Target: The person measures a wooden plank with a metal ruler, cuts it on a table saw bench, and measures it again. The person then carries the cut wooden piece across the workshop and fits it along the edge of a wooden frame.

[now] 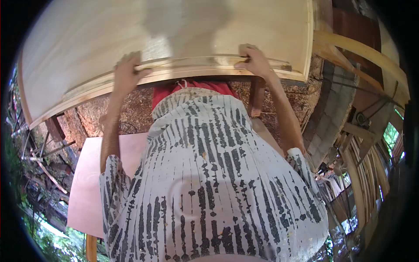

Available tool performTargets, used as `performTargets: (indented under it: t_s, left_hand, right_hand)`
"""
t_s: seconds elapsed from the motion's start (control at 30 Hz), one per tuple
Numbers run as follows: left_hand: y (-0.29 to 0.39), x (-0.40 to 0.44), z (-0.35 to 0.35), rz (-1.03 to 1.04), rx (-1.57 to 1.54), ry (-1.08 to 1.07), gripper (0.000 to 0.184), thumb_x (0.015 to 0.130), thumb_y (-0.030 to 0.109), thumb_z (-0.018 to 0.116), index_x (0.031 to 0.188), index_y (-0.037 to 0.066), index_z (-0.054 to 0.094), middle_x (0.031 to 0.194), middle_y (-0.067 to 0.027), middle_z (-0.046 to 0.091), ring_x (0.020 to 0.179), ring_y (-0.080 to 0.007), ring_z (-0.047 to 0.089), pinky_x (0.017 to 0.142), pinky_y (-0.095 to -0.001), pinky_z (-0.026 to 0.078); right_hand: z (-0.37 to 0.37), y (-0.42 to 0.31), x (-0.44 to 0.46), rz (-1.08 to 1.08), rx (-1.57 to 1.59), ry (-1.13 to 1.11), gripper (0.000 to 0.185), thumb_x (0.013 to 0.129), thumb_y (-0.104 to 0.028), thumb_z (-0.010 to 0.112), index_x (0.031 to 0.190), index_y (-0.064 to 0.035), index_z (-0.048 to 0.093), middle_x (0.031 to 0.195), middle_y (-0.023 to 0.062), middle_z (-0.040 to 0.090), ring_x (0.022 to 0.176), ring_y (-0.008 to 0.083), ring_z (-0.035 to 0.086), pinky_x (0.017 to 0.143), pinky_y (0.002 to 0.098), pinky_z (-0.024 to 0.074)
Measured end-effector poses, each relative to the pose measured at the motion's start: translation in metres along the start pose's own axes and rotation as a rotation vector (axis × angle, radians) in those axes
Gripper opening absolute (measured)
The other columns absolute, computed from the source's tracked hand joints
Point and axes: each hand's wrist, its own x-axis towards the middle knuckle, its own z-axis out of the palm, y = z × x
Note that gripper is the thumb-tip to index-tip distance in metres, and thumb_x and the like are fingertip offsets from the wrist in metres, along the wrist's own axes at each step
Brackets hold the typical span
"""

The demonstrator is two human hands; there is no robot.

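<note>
A large pale plywood panel (262,26) with a raised wooden border lies before me. Along its near edge runs a thin wooden strip (196,62), close beside the border piece (200,72). My left hand (128,70) grips the strip left of centre, its fingers over the far side and its thumb towards me. On the right, my right hand (256,62) holds the same strip between thumb and fingers. Motion blurs both hands a little, and the fingertips are partly hidden.
A pinkish board (91,183) lies behind me to the left. Dark wooden legs (257,94) support the panel. Sawdust-coloured ground (301,105) shows below, with grey blocks (327,109) and timber pieces (362,56) on the right. Branches (48,174) lie at left.
</note>
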Motion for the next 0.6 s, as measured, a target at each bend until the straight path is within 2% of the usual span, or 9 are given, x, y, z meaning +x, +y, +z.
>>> performTargets:
  t_s: [0.07, 0.1, 0.17, 0.2, 0.3, 0.37, 0.5, 0.57, 0.6]
  left_hand:
    - [0.070, 0.028, 0.013, 0.022, -0.168, -0.062, 0.071, 0.074, 0.060, 0.081, 0.121, 0.008, 0.070, 0.121, -0.0141, 0.067, 0.123, -0.0322, 0.059, 0.104, -0.0521, 0.041]
    - [0.095, 0.039, 0.014, 0.030, -0.176, -0.065, 0.071, 0.074, 0.060, 0.081, 0.121, 0.008, 0.070, 0.121, -0.0141, 0.067, 0.123, -0.0322, 0.059, 0.104, -0.0521, 0.041]
    - [0.124, 0.055, 0.014, -0.078, -0.083, -0.279, 0.058, 0.073, 0.056, 0.083, 0.102, 0.008, 0.068, 0.106, -0.0078, 0.066, 0.111, -0.0300, 0.061, 0.095, -0.0488, 0.044]
    - [0.122, 0.052, 0.014, -0.090, -0.130, -0.233, 0.052, 0.073, 0.052, 0.084, 0.091, 0.007, 0.063, 0.098, -0.0038, 0.063, 0.104, -0.0280, 0.061, 0.089, -0.0474, 0.045]
    - [0.106, 0.043, 0.012, -0.027, -0.274, -0.161, 0.050, 0.072, 0.048, 0.085, 0.094, 0.008, 0.064, 0.098, -0.0050, 0.064, 0.103, -0.0289, 0.062, 0.088, -0.0480, 0.046]
    - [0.102, 0.043, 0.007, -0.042, -0.290, -0.188, 0.049, 0.071, 0.046, 0.086, 0.093, 0.008, 0.065, 0.100, -0.0054, 0.064, 0.103, -0.0296, 0.062, 0.088, -0.0483, 0.046]
    - [0.092, 0.044, 0.016, -0.044, -0.334, -0.201, 0.046, 0.069, 0.044, 0.087, 0.090, 0.007, 0.069, 0.104, -0.0073, 0.067, 0.104, -0.0322, 0.062, 0.088, -0.0481, 0.048]
    - [0.088, 0.039, 0.015, 0.016, -0.278, -0.171, 0.042, 0.071, 0.036, 0.088, 0.090, 0.003, 0.069, 0.101, -0.0111, 0.066, 0.098, -0.0332, 0.064, 0.081, -0.0437, 0.052]
    - [0.083, 0.035, 0.013, 0.046, -0.317, -0.145, 0.041, 0.074, 0.037, 0.086, 0.092, 0.005, 0.069, 0.102, -0.0109, 0.066, 0.100, -0.0328, 0.063, 0.082, -0.0440, 0.051]
  right_hand:
    - [0.006, -0.016, 0.007, 0.005, -0.050, -0.008, 0.054, 0.072, -0.047, 0.085, 0.089, -0.0045, 0.058, 0.101, 0.0100, 0.065, 0.101, 0.0364, 0.062, 0.087, 0.0455, 0.0502]
    - [0.008, -0.020, 0.008, -0.001, -0.090, -0.016, 0.055, 0.073, -0.050, 0.084, 0.088, -0.0054, 0.056, 0.099, 0.0102, 0.065, 0.101, 0.0374, 0.061, 0.089, 0.0471, 0.0482]
    - [0.006, -0.014, 0.002, 0.063, -0.095, -0.066, 0.049, 0.074, -0.048, 0.084, 0.094, -0.0086, 0.062, 0.104, 0.0090, 0.066, 0.108, 0.0336, 0.061, 0.093, 0.0477, 0.0465]
    - [0.001, -0.004, -0.004, 0.031, -0.032, -0.064, 0.047, 0.074, -0.046, 0.085, 0.097, -0.0099, 0.065, 0.105, 0.0086, 0.067, 0.107, 0.0328, 0.062, 0.092, 0.0473, 0.0476]
    - [-0.022, 0.025, -0.018, -0.005, 0.042, -0.067, 0.043, 0.074, -0.041, 0.086, 0.102, -0.0126, 0.069, 0.108, 0.0080, 0.068, 0.106, 0.0314, 0.064, 0.089, 0.0458, 0.0500]
    - [-0.025, 0.039, -0.021, -0.003, 0.063, -0.069, 0.042, 0.074, -0.039, 0.086, 0.104, -0.0141, 0.070, 0.109, 0.0078, 0.069, 0.105, 0.0308, 0.064, 0.088, 0.0448, 0.0513]
    - [-0.022, 0.037, -0.019, 0.005, 0.115, -0.049, 0.044, 0.074, -0.037, 0.087, 0.098, -0.0068, 0.067, 0.104, 0.0108, 0.067, 0.098, 0.0325, 0.064, 0.085, 0.0431, 0.0529]
    - [-0.007, 0.015, -0.010, 0.027, 0.068, -0.082, 0.049, 0.073, -0.039, 0.088, 0.095, -0.0027, 0.063, 0.100, 0.0134, 0.065, 0.095, 0.0340, 0.063, 0.085, 0.0439, 0.0522]
    - [-0.003, 0.010, -0.006, 0.025, 0.016, -0.105, 0.052, 0.073, -0.040, 0.088, 0.094, -0.0010, 0.061, 0.098, 0.0146, 0.064, 0.094, 0.0347, 0.062, 0.084, 0.0444, 0.0518]
